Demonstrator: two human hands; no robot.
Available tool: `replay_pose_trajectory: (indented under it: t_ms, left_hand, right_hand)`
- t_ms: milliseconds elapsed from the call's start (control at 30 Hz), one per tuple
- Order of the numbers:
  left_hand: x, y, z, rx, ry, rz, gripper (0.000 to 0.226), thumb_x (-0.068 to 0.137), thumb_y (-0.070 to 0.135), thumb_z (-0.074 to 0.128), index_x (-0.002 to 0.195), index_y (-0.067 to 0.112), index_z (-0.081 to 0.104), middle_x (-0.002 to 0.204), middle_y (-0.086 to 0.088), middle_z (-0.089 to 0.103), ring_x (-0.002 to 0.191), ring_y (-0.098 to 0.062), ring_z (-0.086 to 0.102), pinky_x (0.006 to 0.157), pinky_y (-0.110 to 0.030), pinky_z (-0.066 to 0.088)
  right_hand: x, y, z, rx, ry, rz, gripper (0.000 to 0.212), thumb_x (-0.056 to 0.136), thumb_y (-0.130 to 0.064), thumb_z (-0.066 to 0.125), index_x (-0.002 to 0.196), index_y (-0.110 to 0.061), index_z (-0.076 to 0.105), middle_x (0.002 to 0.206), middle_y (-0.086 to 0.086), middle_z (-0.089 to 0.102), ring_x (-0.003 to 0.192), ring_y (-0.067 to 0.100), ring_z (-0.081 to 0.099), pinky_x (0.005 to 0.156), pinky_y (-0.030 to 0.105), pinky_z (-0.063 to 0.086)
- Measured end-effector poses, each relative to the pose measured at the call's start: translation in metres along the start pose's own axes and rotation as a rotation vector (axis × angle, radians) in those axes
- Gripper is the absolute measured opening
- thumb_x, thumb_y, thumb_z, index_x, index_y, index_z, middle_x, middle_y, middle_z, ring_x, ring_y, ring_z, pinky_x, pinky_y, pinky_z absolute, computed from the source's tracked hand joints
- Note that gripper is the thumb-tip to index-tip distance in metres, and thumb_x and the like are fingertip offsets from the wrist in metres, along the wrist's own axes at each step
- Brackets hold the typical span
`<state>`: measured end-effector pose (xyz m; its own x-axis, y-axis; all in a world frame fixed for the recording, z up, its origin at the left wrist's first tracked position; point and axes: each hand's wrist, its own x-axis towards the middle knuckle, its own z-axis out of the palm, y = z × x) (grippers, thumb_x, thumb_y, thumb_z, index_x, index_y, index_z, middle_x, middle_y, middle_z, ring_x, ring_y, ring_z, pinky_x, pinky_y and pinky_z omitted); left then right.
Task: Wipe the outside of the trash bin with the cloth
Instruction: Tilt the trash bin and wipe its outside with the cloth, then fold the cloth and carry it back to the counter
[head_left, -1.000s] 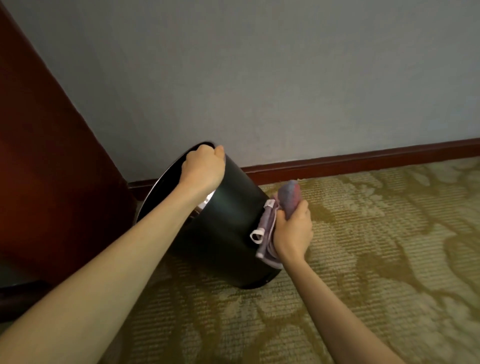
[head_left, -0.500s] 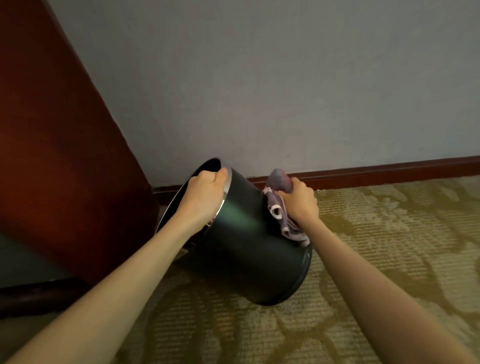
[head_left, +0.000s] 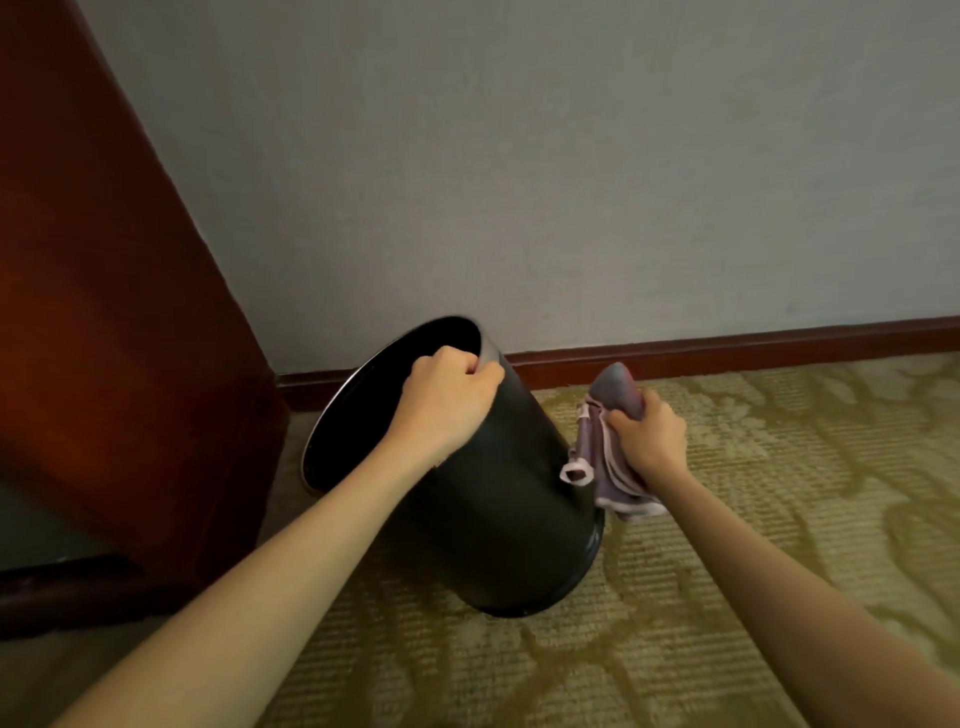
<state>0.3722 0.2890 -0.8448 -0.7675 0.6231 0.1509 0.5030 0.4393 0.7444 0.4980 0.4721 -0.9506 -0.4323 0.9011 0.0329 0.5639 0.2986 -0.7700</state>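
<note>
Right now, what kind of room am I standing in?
Probably a hotel room or similar carpeted indoor room. The olive floral patterned carpet, the dark red wooden baseboard along a plain grey wall and the small round black trash bin suggest it, though a home or office is possible.

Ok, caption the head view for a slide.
Left hand tilts the black trash bin by its rim; right hand holds purple cloth.

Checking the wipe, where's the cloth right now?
The purple cloth is bunched in the right hand, against the tilted black trash bin's right side, above the carpet.
</note>
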Motion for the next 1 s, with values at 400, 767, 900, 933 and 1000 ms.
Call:
replay_pose_trajectory:
  t_ms: [400,767,900,933,1000]
  left_hand:
    - [-0.036,0.047,0.096,0.202,-0.505,0.264,0.049,0.080,0.048,0.055,0.046,0.015,0.043,0.043,-0.001,0.034,0.041,-0.020,0.038,0.046,-0.031,0.031]
    - [0.001,0.047,0.028,-0.098,-0.280,0.137,0.035,0.079,0.041,0.068,0.102,0.017,0.057,0.093,0.004,0.065,0.084,-0.011,0.060,0.070,-0.023,0.044]
    - [0.036,0.052,-0.013,-0.203,-0.213,0.105,0.081,0.074,0.032,0.076,0.137,0.008,0.031,0.136,-0.007,0.038,0.117,-0.014,0.044,0.094,-0.026,0.039]
    - [0.043,0.051,-0.024,-0.171,-0.219,0.125,0.091,0.072,0.032,0.078,0.141,0.009,0.024,0.142,-0.007,0.031,0.126,-0.015,0.037,0.103,-0.030,0.035]
    - [0.054,0.049,-0.046,-0.144,-0.252,0.176,0.102,0.068,0.033,0.080,0.145,0.013,0.016,0.148,-0.004,0.025,0.135,-0.013,0.027,0.112,-0.031,0.025]
  right_hand:
    - [0.011,-0.008,-0.087,0.141,0.127,-0.212,0.015,0.077,-0.017,0.067,0.082,-0.018,0.053,0.071,-0.009,0.056,0.062,0.003,0.049,0.050,0.018,0.031]
    - [0.025,-0.075,-0.113,0.241,-0.010,-0.347,0.034,0.071,-0.018,0.078,0.096,-0.020,0.055,0.084,0.000,0.063,0.077,0.018,0.061,0.064,0.024,0.047]
    - [0.016,-0.129,-0.099,0.323,-0.149,-0.437,0.040,0.068,-0.017,0.081,0.094,-0.016,0.051,0.089,0.009,0.064,0.083,0.025,0.062,0.076,0.043,0.048]
    - [0.014,-0.143,-0.098,0.338,-0.180,-0.476,0.041,0.068,-0.017,0.081,0.093,-0.016,0.050,0.087,0.009,0.064,0.080,0.025,0.061,0.075,0.042,0.048]
    - [0.012,-0.170,-0.099,0.355,-0.246,-0.555,0.041,0.067,-0.016,0.081,0.091,-0.019,0.048,0.083,0.007,0.065,0.075,0.019,0.059,0.071,0.038,0.047]
